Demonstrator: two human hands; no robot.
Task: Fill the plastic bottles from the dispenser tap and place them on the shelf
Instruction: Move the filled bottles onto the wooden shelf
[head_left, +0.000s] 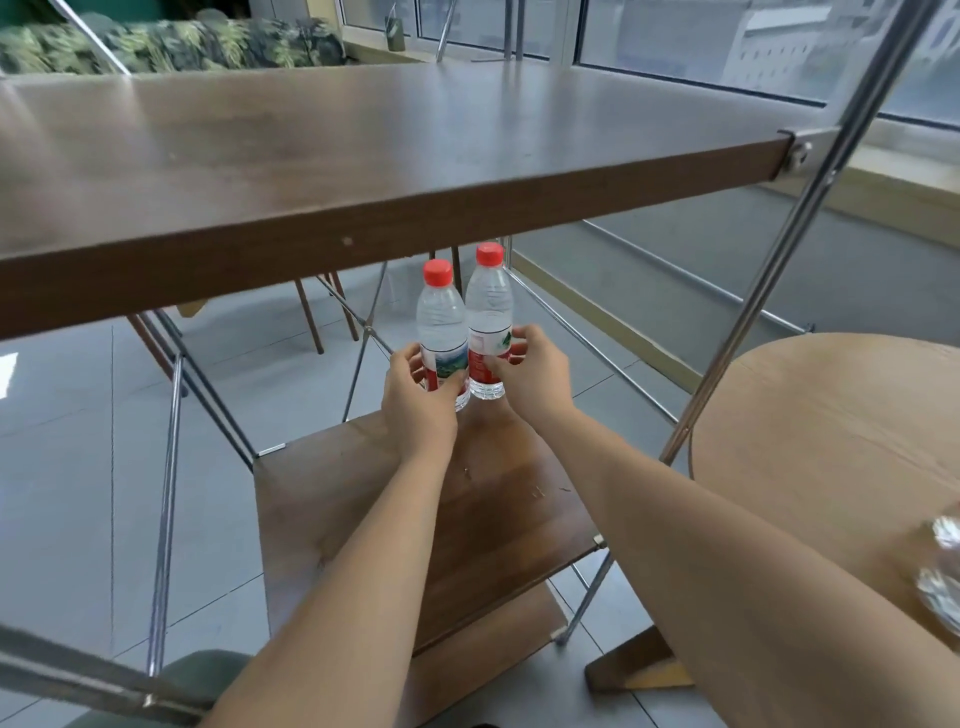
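Two upright bottles touch: left bottle (441, 322) gripped low by the left hand (415, 402), right bottle (489, 306) by the right hand (535, 379), at the far end of the wooden shelf (363, 499), grey floor tiles (78, 467) around.

Clear bottles (441, 332) with red caps (437, 273) and red-green labels; dark brown shelf (291, 156).

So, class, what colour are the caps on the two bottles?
Red, both caps, clearest in the head view.
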